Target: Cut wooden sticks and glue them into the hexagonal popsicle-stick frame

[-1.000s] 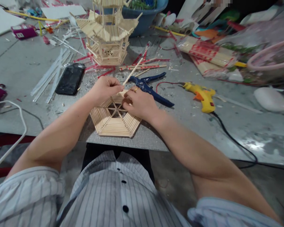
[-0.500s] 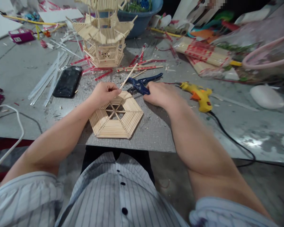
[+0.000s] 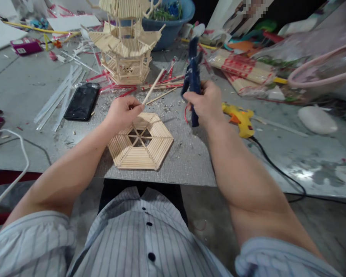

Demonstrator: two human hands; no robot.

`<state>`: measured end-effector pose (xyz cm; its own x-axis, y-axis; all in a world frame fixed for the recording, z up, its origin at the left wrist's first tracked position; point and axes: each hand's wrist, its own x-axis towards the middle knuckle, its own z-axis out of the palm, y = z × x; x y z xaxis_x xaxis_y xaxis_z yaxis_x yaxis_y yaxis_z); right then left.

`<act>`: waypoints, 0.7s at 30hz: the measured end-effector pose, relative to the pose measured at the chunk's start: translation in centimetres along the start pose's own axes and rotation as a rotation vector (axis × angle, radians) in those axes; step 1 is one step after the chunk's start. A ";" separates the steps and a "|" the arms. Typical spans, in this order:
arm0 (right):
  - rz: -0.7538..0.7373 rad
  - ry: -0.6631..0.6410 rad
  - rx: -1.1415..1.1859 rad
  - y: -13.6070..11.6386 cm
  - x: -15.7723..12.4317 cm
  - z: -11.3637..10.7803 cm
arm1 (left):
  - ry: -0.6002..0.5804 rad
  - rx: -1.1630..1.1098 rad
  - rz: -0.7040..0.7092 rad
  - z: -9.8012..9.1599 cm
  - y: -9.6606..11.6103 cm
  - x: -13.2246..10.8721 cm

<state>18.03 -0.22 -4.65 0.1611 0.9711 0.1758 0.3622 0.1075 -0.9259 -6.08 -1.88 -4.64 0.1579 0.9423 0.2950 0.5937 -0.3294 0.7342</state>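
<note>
Hexagonal panel (image 3: 136,164): head view, flat near the table (image 3: 192,163) edge, left of centre. Left hand (image 3: 124,112): fingertips pinched on a thin stick (image 3: 153,87). Right hand (image 3: 207,102): clamped around blue pliers (image 3: 194,75) (tip opening unclear). Apparent step: stick preparation; next move likely calls for aligning pliers with stick.

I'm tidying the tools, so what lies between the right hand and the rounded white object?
In the head view, beside the right hand lies the yellow glue gun, then a thin pale strip.

My stick (image 3: 153,87) and ridged panel (image 3: 137,157) look like matt wood, the phone (image 3: 82,101) smooth and glossy, my shirt (image 3: 123,238) cloth.
</note>
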 end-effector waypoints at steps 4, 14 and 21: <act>0.047 0.116 0.254 -0.4 -0.6 0.5 | 0.173 0.041 -0.053 -0.1 -0.7 0.6; 0.090 -0.269 0.381 -3.1 -2.8 0.3 | -0.028 -0.352 0.066 -0.1 -0.4 0.4; 0.031 -0.192 0.425 -3.2 -3.4 1.4 | -0.145 -0.606 -0.026 0.5 1.8 -1.1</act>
<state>15.01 -3.58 -2.78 -0.0213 0.9928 0.1181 -0.0551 0.1168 -0.9916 -4.73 -3.45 -3.92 0.2802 0.9349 0.2177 0.0524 -0.2413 0.9690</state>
